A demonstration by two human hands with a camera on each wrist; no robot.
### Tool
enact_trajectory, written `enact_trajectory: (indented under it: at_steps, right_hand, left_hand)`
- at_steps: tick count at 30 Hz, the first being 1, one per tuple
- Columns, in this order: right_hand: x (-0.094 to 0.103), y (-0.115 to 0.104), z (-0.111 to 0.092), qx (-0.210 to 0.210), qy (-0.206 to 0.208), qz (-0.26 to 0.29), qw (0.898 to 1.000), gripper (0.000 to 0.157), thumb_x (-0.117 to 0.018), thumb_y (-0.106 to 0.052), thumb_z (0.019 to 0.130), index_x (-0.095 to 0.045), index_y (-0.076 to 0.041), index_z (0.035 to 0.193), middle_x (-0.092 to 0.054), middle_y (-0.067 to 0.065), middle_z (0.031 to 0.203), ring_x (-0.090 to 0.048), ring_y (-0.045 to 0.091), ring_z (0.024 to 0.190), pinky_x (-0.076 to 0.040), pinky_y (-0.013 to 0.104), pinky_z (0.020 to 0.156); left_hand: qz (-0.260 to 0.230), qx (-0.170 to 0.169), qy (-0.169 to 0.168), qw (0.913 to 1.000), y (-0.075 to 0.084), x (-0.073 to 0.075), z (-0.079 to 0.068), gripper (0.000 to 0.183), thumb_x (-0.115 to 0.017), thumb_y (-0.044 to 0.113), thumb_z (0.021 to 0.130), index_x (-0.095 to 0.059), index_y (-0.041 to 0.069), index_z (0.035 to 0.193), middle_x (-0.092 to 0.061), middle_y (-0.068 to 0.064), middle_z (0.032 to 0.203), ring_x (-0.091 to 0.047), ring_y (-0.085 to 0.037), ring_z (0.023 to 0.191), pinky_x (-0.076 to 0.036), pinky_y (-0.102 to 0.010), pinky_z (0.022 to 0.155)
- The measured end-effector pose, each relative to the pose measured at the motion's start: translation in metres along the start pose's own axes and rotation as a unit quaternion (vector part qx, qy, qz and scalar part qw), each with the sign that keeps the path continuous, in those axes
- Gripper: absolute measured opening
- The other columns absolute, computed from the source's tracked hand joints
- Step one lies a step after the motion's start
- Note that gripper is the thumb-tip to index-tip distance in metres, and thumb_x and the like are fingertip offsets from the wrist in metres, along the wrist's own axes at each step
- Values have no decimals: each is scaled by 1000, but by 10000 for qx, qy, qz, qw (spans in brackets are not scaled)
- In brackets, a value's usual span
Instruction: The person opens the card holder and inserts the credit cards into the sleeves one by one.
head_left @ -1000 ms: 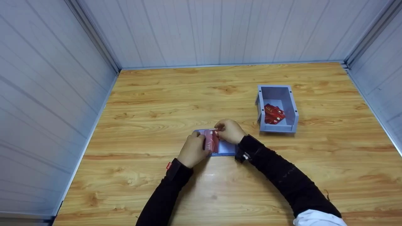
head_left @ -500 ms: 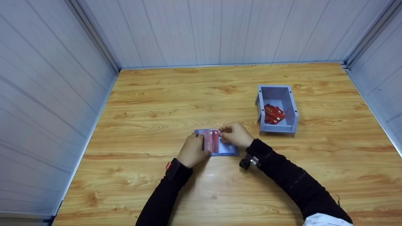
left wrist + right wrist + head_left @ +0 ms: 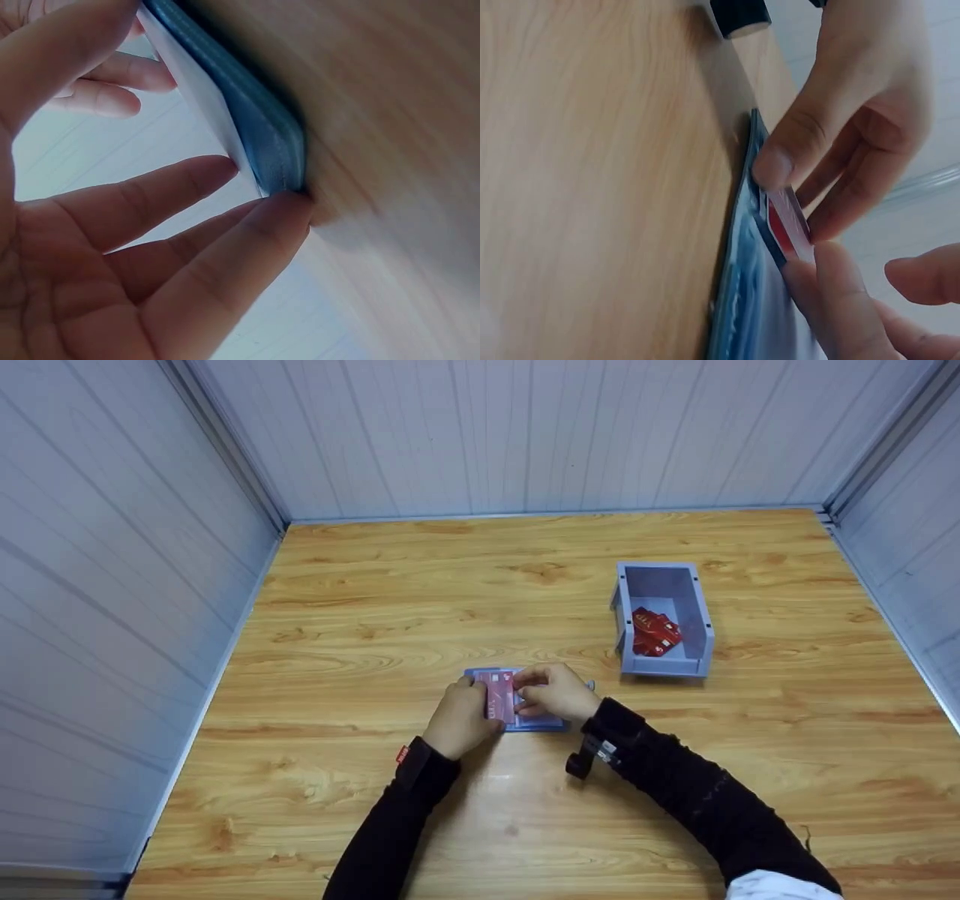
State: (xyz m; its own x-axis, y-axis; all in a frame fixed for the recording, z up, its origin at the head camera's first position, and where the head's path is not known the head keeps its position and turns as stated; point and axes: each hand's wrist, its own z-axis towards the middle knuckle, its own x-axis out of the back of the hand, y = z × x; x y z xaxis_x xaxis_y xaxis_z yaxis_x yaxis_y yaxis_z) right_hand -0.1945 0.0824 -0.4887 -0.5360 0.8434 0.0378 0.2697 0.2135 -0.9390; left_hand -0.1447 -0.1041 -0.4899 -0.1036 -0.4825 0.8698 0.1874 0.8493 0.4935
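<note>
A blue card holder with clear sleeves lies spread on the table. In its left half sits a red VIP card, covered by a clear sleeve. My left hand grips the holder's left part, thumb at the near edge and fingers at the far side. The left wrist view shows its fingertips at the holder's corner. My right hand has bent fingers at the card's right edge. In the right wrist view, its fingertips are close together at the red card and sleeve edge.
A grey open-front bin stands to the right behind the hands, holding several red cards. Pale panel walls enclose the wooden table at the back and sides.
The red card has slid left into the sleeve. My right hand first drew back to the right, then came against the card's right edge with its fingers lower. My left hand has stayed put.
</note>
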Motion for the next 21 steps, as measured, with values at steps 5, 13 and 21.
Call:
enact_trajectory:
  at_steps: [5,13,21]
  right_hand:
    - [-5,-1,-1,-14,65,64,10000,42,-50,5,92,-49,15,132,-52,31,132,-69,16,80,-59,26,78]
    - [-9,-2,-2,67,66,263,9996,38,-50,5,93,-51,14,129,-54,30,129,-69,14,77,-60,26,76]
    - [-5,0,-3,233,-183,132,9995,36,-50,3,96,-49,16,130,-54,33,131,-70,18,87,-59,30,81]
  left_hand:
    - [26,-47,46,10000,1,0,0,40,-79,16,72,-65,-9,100,-63,-22,102,-61,-37,92,-52,-46,80]
    - [47,-151,116,9998,2,-2,0,42,-76,15,72,-65,-10,104,-63,-25,105,-61,-39,93,-53,-48,81]
    - [115,-261,198,9994,1,-3,0,41,-74,13,74,-65,-11,106,-62,-30,110,-62,-42,97,-53,-50,85]
